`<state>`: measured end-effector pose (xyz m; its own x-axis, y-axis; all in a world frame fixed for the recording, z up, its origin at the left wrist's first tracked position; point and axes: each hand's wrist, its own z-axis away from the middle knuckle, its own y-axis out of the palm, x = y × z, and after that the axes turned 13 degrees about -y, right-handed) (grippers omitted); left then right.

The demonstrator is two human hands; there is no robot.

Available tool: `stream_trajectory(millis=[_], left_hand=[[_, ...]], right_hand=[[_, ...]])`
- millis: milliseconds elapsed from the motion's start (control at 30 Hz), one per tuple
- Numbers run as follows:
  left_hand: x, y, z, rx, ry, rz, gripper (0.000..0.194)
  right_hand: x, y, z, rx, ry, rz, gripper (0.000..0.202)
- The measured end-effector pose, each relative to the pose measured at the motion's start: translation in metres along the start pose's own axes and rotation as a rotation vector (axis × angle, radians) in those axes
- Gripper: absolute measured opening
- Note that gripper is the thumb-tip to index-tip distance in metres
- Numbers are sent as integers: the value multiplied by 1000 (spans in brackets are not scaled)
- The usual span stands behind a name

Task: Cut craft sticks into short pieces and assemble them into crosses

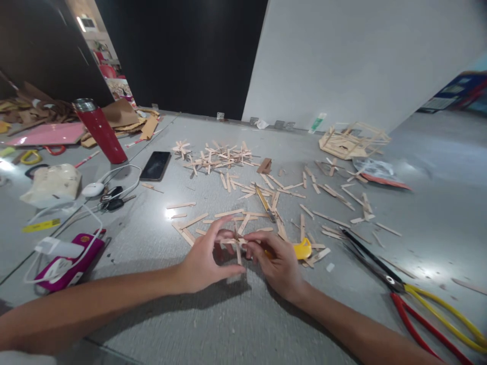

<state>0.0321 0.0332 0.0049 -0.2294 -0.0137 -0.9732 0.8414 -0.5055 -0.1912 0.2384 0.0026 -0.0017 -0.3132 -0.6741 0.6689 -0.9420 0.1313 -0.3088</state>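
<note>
Near the middle, a small cross of joined wooden sticks (238, 242) is held just above the grey table. My left hand (205, 256) curves around its left side, thumb below and fingers above, gripping the upright stick between them. From the right, my right hand (277, 261) pinches the cross's right arm between thumb and fingers. A yellow object (303, 249) lies beyond my right hand, partly hidden by it. Loose flat sticks (228, 214) lie just past both hands. A yellow utility knife (264, 203) rests among them.
Star-shaped stick pieces (220, 156) lie further back. Long scissors (395, 284) are at right, a stick frame (352, 142) at back right. On the left are a red bottle (99, 131), a phone (155, 166), keys (116, 198), white cables and a purple power bank (81, 253).
</note>
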Motion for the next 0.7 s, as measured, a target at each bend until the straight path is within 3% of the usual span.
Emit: stream_trajectory(millis=[367, 700], left_hand=[[-4, -3, -1, 57, 8, 15, 93], [-4, -2, 1, -17, 0, -5, 94]], right_hand=[[2, -2, -3, 33, 1, -17, 11], [-4, 2, 1, 46, 67, -10, 9]])
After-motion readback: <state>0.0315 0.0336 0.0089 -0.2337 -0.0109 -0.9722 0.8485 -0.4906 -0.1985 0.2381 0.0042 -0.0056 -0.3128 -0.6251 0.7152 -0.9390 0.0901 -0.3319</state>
